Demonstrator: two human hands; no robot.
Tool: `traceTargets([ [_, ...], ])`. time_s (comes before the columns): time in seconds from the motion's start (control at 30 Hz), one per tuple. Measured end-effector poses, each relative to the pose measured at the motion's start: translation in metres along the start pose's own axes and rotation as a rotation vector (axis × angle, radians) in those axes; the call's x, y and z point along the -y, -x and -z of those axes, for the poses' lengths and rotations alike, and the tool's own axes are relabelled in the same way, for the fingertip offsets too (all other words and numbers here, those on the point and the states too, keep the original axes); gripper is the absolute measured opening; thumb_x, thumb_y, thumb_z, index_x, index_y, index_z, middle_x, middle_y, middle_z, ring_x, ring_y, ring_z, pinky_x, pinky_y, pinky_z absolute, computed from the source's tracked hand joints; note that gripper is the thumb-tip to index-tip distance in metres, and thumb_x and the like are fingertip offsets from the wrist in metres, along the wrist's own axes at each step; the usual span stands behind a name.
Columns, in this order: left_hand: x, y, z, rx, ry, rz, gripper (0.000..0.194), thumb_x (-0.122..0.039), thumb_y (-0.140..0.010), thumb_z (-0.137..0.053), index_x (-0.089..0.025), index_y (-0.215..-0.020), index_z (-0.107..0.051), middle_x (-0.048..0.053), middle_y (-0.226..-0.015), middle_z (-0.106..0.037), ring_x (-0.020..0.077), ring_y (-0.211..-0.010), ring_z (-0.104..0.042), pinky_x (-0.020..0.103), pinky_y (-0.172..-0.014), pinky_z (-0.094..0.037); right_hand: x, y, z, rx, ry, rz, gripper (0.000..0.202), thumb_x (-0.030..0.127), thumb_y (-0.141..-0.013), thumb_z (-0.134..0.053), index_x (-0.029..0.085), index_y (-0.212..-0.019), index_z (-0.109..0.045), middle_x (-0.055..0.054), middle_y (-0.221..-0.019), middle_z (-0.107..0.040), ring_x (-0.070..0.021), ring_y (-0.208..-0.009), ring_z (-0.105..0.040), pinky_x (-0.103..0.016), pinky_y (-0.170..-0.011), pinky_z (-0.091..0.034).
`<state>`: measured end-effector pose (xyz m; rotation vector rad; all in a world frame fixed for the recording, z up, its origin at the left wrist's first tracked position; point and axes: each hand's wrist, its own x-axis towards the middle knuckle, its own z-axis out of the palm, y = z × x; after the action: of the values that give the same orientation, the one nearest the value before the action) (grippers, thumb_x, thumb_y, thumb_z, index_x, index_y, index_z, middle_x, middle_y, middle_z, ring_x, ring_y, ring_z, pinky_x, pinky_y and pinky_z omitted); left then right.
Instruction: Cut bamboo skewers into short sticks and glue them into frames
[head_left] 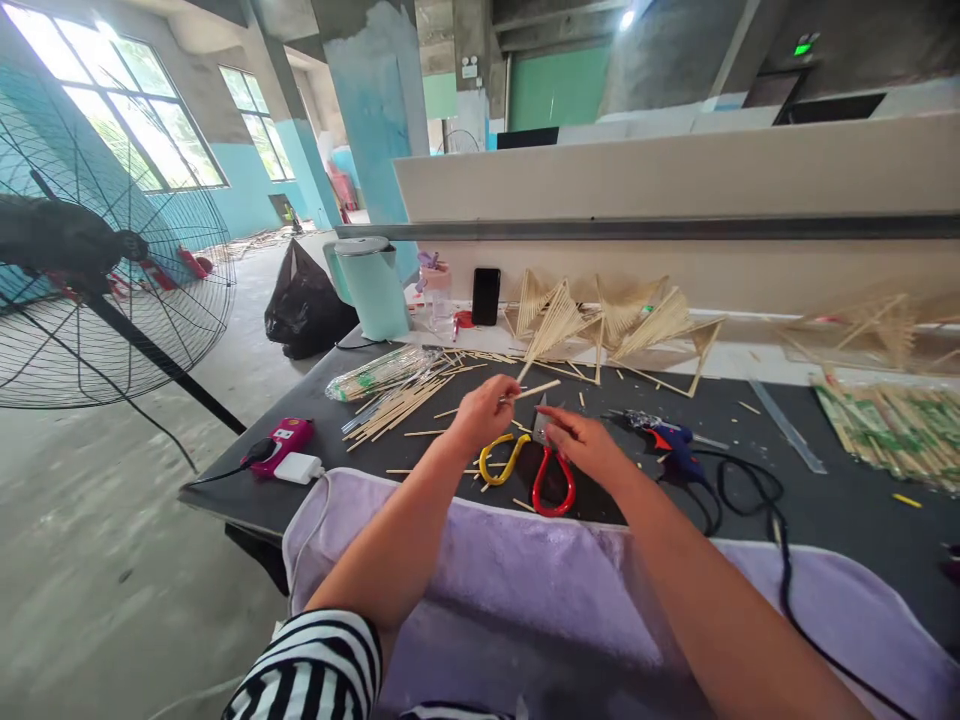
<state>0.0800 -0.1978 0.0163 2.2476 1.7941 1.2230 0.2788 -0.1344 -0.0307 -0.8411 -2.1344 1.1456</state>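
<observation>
Lilac cloth (517, 570) along table's (255, 500) near edge. Beyond, red-handled scissors (541, 468), long axis roughly 6-to-12 o'clock; right hand (589, 440) nearer, fingers over blades (538, 428), grip unclear. Left hand (480, 408), 9–10 o'clock from right, pinches thin stick (541, 388) pointing 2–3 o'clock. Farther, 12 o'clock: stick lattice (559, 315).

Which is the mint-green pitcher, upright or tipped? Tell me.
Upright: the mint-green pitcher stands base down at the far left of the dark table, its grey top facing up.
</observation>
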Motion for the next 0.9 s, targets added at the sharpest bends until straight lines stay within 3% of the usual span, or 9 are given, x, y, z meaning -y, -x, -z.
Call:
traceTargets([
  [0.1,-0.016,0.005,-0.010,0.161,0.066,-0.085,0.020,-0.012,-0.077,-0.043,-0.019,-0.093,-0.052,0.001,-0.086,-0.062,0.0115,-0.073,-0.055,0.022,-0.069,-0.041,0.008,0.003,-0.004,0.076,-0.236,0.051,0.061,0.045,-0.079,-0.058,0.021,-0.133,-0.044,-0.002,-0.088,-0.056,-0.0092,-0.056,-0.045,-0.023,-0.049,-0.039],
  [0.2,-0.022,0.008,-0.013,0.262,0.079,-0.120,0.018,-0.015,-0.077,-0.044,-0.019,-0.094,-0.048,0.002,-0.090,-0.062,0.0122,-0.072,-0.055,0.023,-0.066,-0.040,0.018,0.007,-0.007,0.116,-0.425,0.074,0.064,0.046,-0.075,-0.065,0.025,-0.132,-0.042,-0.001,-0.090,-0.055,-0.0080,-0.056,-0.042,-0.021,-0.046,-0.037],
  [0.3,-0.023,0.009,-0.015,0.293,0.051,-0.132,0.016,-0.018,-0.078,-0.046,-0.019,-0.093,-0.047,0.002,-0.087,-0.061,0.0132,-0.071,-0.054,0.024,-0.065,-0.040,0.025,0.010,-0.011,0.061,-0.484,0.074,0.055,0.043,-0.074,-0.067,0.026,-0.123,-0.049,0.001,-0.084,-0.054,-0.0084,-0.058,-0.044,-0.020,-0.048,-0.038],
  [0.47,-0.024,0.009,-0.018,0.332,0.056,-0.163,0.018,-0.018,-0.075,-0.046,-0.018,-0.094,-0.045,0.003,-0.082,-0.061,0.0150,-0.069,-0.055,0.025,-0.062,-0.040,0.028,0.012,-0.019,-0.031,-0.502,0.109,0.046,0.038,-0.075,-0.068,0.028,-0.118,-0.055,0.000,-0.096,-0.058,-0.0104,-0.071,-0.052,-0.022,-0.061,-0.044],
  [0.7,-0.024,0.012,-0.025,0.342,0.292,-0.153,0.042,-0.008,-0.076,-0.041,-0.016,-0.117,-0.043,0.003,-0.088,-0.066,0.0135,-0.077,-0.062,0.024,-0.072,-0.044,0.021,0.006,-0.019,-0.176,-0.645,0.038,0.033,0.047,-0.083,-0.056,0.022,-0.103,-0.066,0.003,-0.063,-0.051,-0.0097,-0.052,-0.046,-0.022,-0.048,-0.044],
  [0.8,-0.016,0.011,-0.028,0.363,0.332,-0.082,0.035,-0.012,-0.077,-0.047,-0.016,-0.112,-0.048,0.000,-0.078,-0.065,0.0118,-0.069,-0.060,0.023,-0.068,-0.043,0.019,0.003,-0.012,-0.215,-0.713,-0.001,0.035,0.051,-0.081,-0.057,0.019,-0.090,-0.068,-0.001,-0.070,-0.058,-0.0104,-0.055,-0.050,-0.025,-0.052,-0.049],
  [0.9,-0.012,0.007,-0.026,0.456,0.473,0.016,0.033,-0.020,-0.079,-0.052,-0.016,-0.112,-0.049,-0.003,-0.069,-0.062,0.0101,-0.063,-0.057,0.021,-0.063,-0.042,0.016,0.001,-0.007,-0.253,-0.737,-0.023,0.038,0.054,-0.079,-0.058,0.019,-0.085,-0.068,-0.002,-0.072,-0.060,-0.0109,-0.054,-0.052,-0.026,-0.052,-0.050],
])
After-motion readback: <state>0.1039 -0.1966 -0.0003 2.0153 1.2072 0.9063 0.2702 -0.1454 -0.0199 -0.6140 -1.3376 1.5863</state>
